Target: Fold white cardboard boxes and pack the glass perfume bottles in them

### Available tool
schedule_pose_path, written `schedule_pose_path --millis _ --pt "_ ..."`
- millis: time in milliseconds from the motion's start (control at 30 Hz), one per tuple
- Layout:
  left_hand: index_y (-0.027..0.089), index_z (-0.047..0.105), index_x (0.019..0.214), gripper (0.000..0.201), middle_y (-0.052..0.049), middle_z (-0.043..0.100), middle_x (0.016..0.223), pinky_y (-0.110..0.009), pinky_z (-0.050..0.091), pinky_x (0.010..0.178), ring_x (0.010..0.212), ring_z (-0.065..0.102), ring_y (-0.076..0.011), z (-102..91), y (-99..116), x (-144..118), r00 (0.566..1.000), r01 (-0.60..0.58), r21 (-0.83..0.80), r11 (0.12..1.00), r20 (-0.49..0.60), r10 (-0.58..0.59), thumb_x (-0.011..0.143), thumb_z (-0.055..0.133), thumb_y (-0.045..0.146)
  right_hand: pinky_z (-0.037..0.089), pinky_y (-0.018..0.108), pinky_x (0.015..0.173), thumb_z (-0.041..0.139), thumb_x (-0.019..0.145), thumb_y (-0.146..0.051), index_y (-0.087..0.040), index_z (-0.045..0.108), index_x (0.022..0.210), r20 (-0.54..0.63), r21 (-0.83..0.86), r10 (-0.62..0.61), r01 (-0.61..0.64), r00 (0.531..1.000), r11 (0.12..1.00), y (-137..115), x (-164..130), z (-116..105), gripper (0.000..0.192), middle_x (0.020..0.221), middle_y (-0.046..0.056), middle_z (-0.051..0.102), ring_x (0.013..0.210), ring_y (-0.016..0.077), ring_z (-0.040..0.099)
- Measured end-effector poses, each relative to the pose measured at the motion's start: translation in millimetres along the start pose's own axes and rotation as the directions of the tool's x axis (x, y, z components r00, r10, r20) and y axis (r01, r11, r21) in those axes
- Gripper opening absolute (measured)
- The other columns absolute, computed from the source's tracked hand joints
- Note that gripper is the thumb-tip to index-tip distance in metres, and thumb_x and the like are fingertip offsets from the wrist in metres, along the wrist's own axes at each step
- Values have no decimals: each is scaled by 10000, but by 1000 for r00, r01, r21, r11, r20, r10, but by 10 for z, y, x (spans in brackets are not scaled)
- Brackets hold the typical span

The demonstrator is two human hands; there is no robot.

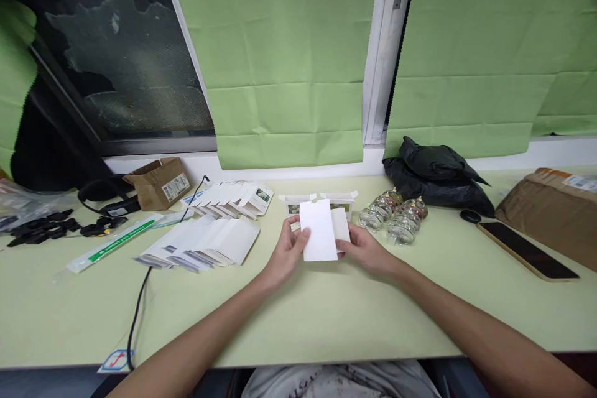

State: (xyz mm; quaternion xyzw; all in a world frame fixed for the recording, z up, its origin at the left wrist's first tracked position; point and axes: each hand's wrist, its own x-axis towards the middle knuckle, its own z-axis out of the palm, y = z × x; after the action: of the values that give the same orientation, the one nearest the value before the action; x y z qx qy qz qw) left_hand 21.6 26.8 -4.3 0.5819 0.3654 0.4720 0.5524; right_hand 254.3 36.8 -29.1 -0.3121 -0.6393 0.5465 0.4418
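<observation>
Together both hands (285, 253) (365, 250) hold a flat carton (318, 231).

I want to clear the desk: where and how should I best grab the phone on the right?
The phone lies flat, screen up, near the front-right of the table. Probably best come from above and pinch its two long edges with the fingers; its near end is clear.
</observation>
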Motion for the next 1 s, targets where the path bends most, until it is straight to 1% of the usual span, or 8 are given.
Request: schedule_pose_path --millis 100,233,433,567,633,833,933,1000 --pt "226 461 1349 623 -124 737 1211 -356 578 837 994 715 -242 32 -19 -15 995 -14 25 1000 101 12 887 768 511 548 340 767 757 904 -459 -202 665 1292 -3 -14 -27 27 1000 1000 -22 -8 20 475 1092 78 742 904 227 660" --pt "157 641 1209 468 -137 766 1126 -393 580 870 941 728 -264 6 -71 5 993 -30 141 990 113 14 936 694 534 542 347 752 686 947 -538 -194 699 1213 -30 -70 -17 15 999 997 -47 -27 -14 435 987 65 738 795 203 640" --pt "145 668 1227 494 -152 761 1185 -429 610 870 969 746 -279 -56 -64 42 976 76 8 997 204 -76 938 694 546 550 386 767 413 1018 -712 -191 727 987 -8 105 5 -4 1000 994 -55 14 -102 609 843 67 702 740 213 638" --pt "130 675 1225 518 -165 764 1178 -454 624 876 954 756 -285 -31 -43 22 976 82 1 997 205 -80 913 730 540 507 328 702 649 950 -626 -181 711 923 -17 16 -20 21 1000 1000 -49 31 -86 450 811 33 667 717 182 602" --pt "129 677 1226 512 -165 763 1183 -464 629 890 975 756 -290 -7 -43 3 966 87 8 996 245 -86 916 729 533 479 306 681 709 924 -586 -172 712 968 -44 -37 -34 33 998 999 -47 23 -51 417 840 34 680 737 180 599" --pt "142 683 1242 494 -167 724 1289 -465 634 913 1089 728 -308 24 -31 -25 952 106 -28 994 291 -93 917 736 509 468 297 677 701 937 -543 -174 731 1123 -61 -31 -51 49 997 998 -88 -7 10 414 952 58 714 787 190 612" --pt "151 685 1255 493 -170 725 1286 -479 632 926 1092 732 -313 21 8 -35 937 141 -32 989 327 -123 916 740 505 444 281 618 718 915 -549 -174 748 1047 -60 -29 -22 20 998 999 -102 -19 -2 398 874 46 697 732 181 588" --pt "155 691 1248 501 -172 737 1257 -486 632 929 1072 741 -314 20 38 -45 921 164 -19 986 361 -146 906 747 516 411 270 560 709 906 -583 -170 732 901 -92 -33 0 -3 996 999 -83 -22 3 414 760 28 656 651 161 543"
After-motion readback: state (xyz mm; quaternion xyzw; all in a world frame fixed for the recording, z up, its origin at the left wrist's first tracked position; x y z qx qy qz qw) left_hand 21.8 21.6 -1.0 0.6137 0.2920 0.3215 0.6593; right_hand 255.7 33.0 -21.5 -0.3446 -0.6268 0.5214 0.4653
